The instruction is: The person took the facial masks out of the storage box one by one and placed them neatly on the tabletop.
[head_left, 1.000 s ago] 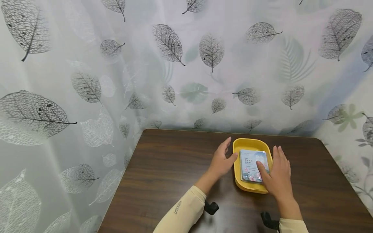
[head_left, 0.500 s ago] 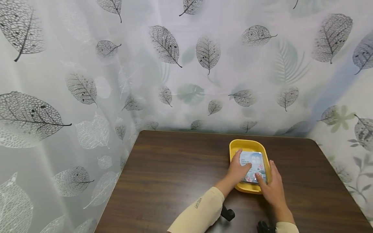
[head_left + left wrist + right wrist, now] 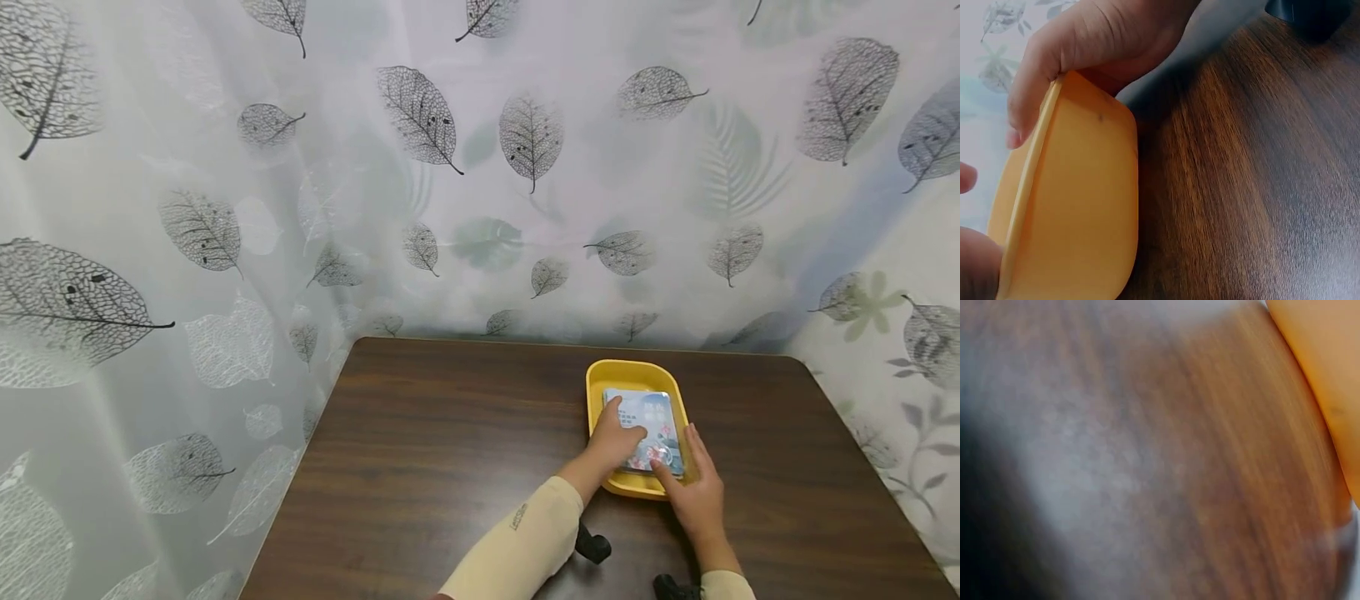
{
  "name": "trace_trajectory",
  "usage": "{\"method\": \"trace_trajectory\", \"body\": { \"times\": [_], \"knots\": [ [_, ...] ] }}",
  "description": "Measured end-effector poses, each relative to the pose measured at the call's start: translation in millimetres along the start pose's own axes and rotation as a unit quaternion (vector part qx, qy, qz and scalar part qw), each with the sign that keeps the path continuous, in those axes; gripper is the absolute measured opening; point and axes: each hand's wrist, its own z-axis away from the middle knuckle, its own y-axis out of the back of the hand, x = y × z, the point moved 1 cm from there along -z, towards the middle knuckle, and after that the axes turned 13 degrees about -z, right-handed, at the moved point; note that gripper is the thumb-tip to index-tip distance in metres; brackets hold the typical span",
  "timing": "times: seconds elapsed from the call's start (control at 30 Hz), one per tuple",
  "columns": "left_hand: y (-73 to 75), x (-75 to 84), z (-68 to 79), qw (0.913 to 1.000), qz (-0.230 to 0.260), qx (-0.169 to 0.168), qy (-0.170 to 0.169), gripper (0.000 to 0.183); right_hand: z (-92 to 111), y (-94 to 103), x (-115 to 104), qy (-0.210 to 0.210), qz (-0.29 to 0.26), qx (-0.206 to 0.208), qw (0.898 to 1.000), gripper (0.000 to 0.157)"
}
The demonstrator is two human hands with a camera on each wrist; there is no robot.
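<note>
Leaf-print curtain (image 3: 487,171) behind, tabletop (image 3: 450,425) below: packet (image 3: 660,421) contained, tray (image 3: 628,363) held

One stage can be judged complete: the packet is contained wholly within the tray's rim, its printed side turned up. Lifting is not yet shown, since the tray's base appears to be borne by the tabletop. Release is likewise left undone. Whether anything else is stacked beneath the packet cannot be told.

At the near right corner, the tray's wall is grasped by the right grip (image 3: 697,492), the thumb hooked inside and the fingers laid along the outside. The left rim is crossed by the left grip (image 3: 611,442), and its thumb and forefinger are extended over the packet's left part. Whether the packet is pinched there cannot be told.

The tray is set right of the middle, and only a thin strip of tabletop is left between it and the far edge, where the curtain is hung. The widest room for moving is offered to the left; a narrower stretch is given to the right, bounded by a slanting edge. Toward the near side, space is partly taken up by the left wrist mount (image 3: 594,547) and the right wrist mount (image 3: 670,587).
</note>
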Motion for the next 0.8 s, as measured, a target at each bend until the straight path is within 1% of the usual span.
{"method": "trace_trajectory", "body": {
  "times": [0.07, 0.13, 0.3, 0.4, 0.5, 0.57, 0.67, 0.8],
  "knots": [
    [0.7, -1.1, -0.8, 1.0, 0.005, 0.0, 0.003, 0.07, 0.9, -2.1, 1.4, 0.001, -0.013, 0.004, 1.0, 0.083],
    [0.9, -1.7, -1.2, 1.0, -0.003, -0.001, 0.003, 0.07, 2.0, -3.7, 1.7, -0.006, -0.022, 0.009, 1.0, 0.083],
    [-0.3, -3.7, -0.1, 0.9979, -0.062, 0.002, -0.015, 0.068, 5.1, -4.4, 2.8, -0.026, -0.034, 0.028, 0.999, 0.082],
    [-0.6, -4.2, 2.3, 0.9965, -0.078, 0.01, -0.029, 0.063, 6.3, -4.8, 4.2, -0.01, -0.042, 0.037, 0.998, 0.082],
    [-1.6, -5.2, 4.7, 0.9974, -0.062, 0.014, -0.034, 0.057, 7.4, -5.1, 7.3, 0.002, -0.052, 0.046, 0.998, 0.081],
    [-1.3, -5.8, 6.1, 0.9977, -0.052, 0.014, -0.042, 0.053, 7.7, -4.9, 8.6, 0.0, -0.056, 0.052, 0.997, 0.08],
    [-0.1, -6.8, 6.4, 0.9966, -0.044, 0.022, -0.065, 0.047, 7.8, -4.7, 9.2, -0.011, -0.053, 0.056, 0.997, 0.077],
    [2.7, -9.1, 3.3, 0.9943, -0.048, 0.038, -0.087, 0.042, 7.1, -5.2, 9.3, -0.01, -0.05, 0.053, 0.997, 0.075]
  ]
}}
